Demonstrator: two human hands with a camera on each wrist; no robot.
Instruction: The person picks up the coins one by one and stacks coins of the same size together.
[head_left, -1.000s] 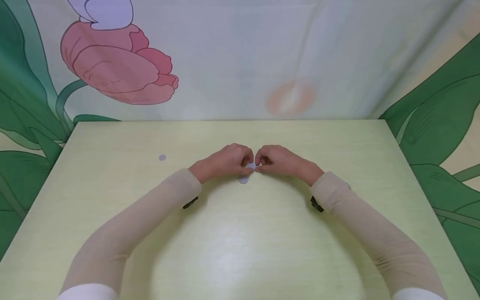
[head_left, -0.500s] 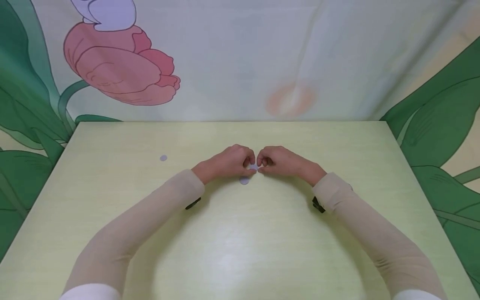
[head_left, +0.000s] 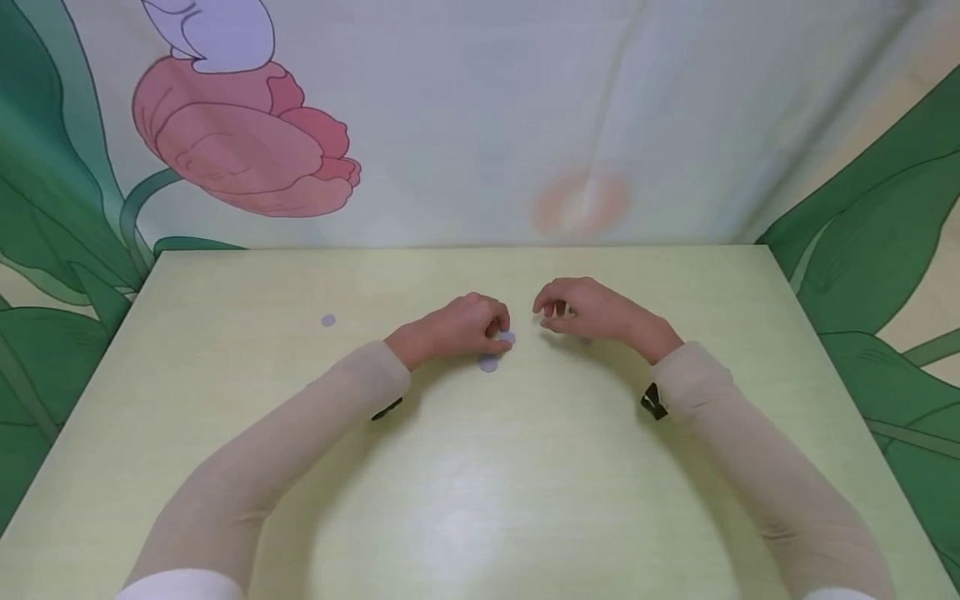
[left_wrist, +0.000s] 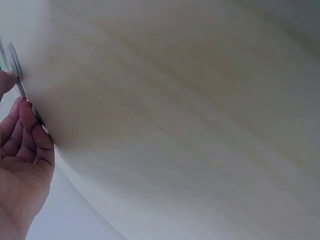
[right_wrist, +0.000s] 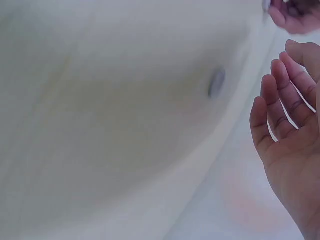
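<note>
Near the middle of the table, my left hand (head_left: 456,327) pinches a small, flat, pale grey-purple disc (head_left: 508,337) between thumb and fingers. A second disc (head_left: 489,364) lies just below the thumb. My right hand (head_left: 596,310) is apart from it, to the right, with loosely bent fingers and nothing between them. Under that hand another disc (head_left: 585,340) shows partly; in the right wrist view this disc (right_wrist: 217,82) lies on the table beside the relaxed fingers (right_wrist: 270,95). The left wrist view shows the left hand (left_wrist: 27,150) at the edge, its discs seen nearly edge-on.
One more disc (head_left: 328,320) lies on the left part of the pale wooden table (head_left: 465,467). Behind the far edge hangs a light curtain (head_left: 450,125) printed with a pink flower and green leaves.
My right hand has come away from the left hand and the disc, moving right and slightly up, its fingers loosening. The left hand stays nearly in place at the disc.
</note>
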